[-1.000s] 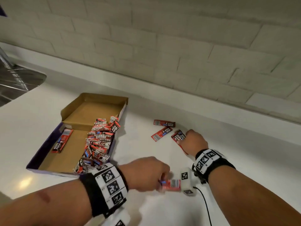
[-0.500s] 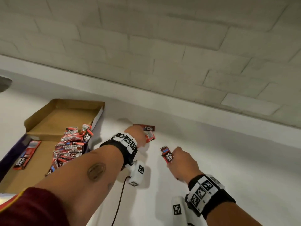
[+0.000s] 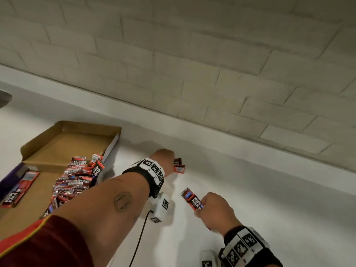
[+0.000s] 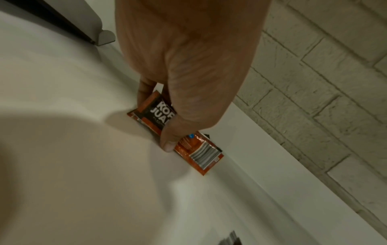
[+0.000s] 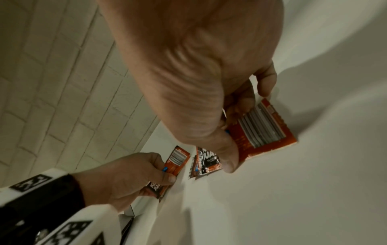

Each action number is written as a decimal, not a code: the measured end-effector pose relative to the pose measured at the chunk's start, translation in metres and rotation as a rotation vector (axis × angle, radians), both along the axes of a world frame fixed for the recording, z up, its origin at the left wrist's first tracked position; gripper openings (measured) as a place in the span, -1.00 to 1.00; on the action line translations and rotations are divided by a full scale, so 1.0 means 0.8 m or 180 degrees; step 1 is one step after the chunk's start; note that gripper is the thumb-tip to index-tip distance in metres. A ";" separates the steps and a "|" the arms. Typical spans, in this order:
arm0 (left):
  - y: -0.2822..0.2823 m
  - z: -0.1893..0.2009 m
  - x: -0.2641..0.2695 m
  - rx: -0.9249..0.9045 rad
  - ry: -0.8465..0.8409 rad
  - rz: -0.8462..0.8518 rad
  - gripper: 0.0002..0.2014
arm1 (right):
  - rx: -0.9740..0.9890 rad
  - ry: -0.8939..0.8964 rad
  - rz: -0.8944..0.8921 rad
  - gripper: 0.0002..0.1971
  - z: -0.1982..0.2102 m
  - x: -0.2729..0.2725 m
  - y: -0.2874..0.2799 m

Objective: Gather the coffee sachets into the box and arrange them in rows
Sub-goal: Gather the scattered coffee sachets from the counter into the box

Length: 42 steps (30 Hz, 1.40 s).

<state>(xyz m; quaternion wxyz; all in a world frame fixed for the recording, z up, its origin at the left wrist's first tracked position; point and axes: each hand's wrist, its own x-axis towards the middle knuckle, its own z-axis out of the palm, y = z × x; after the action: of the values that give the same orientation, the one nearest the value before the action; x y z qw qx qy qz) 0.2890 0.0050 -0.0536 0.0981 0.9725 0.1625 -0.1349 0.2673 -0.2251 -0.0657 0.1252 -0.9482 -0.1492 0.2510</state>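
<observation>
Brown cardboard forms the open box (image 3: 63, 143) lying on the white counter (image 3: 260, 209), off to the left of the left hand. Inside it, a heap of red coffee sachets (image 3: 75, 180), too many and too jumbled to count, fills the side nearer the hand, and one single sachet (image 3: 20, 188) lies flat at the far left side.

The left hand (image 3: 163, 160) reaches forward near the wall's base, thumb and fingers curled around two sachets (image 3: 178, 166), a barcode end poking out past the thumb; the left wrist view shows a dark corner of a second sachet underneath. To its right and nearer the person, the right hand (image 3: 213, 211) pinches a sachet (image 3: 192, 199) between thumb and curled fingers. The right wrist view shows two sachets in that grip, one barcode side up (image 5: 266, 129) and one printed side up (image 5: 206, 163).

Half a second ago the left hand's sachets were still flat on the counter; now they are gathered in its grip. The box and its contents have not changed.
</observation>
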 end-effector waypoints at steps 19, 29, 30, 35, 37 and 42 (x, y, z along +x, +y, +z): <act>-0.073 0.057 -0.200 -0.4724 -0.1282 0.1521 -0.72 | 0.3324 0.1074 -0.0532 -0.79 0.055 -0.089 0.050; -0.053 0.099 -0.280 -0.5132 -0.1499 0.1663 -0.58 | 0.2672 0.0502 0.0657 -0.43 0.070 -0.168 0.106; -0.046 0.101 -0.288 -0.5106 -0.1473 0.1635 -0.57 | 0.2605 0.0531 0.0707 -0.41 0.074 -0.173 0.109; 0.006 0.110 -0.323 -0.3896 -0.1192 0.1253 -0.63 | 0.2378 0.0666 0.1036 -0.57 0.102 -0.198 0.137; 0.035 0.113 -0.333 -0.3550 -0.1192 0.1010 -0.81 | 0.2297 0.0577 0.1217 -0.62 0.110 -0.203 0.157; 0.115 0.124 -0.358 -0.3015 -0.1514 0.1099 -0.86 | 0.2045 0.0405 0.1697 -0.56 0.139 -0.212 0.229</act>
<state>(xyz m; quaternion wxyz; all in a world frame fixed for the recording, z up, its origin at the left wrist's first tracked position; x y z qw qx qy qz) 0.0027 0.0969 0.0453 0.5791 0.7851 0.2145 0.0480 0.0980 -0.0417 0.0454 0.3542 -0.7718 -0.4518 0.2734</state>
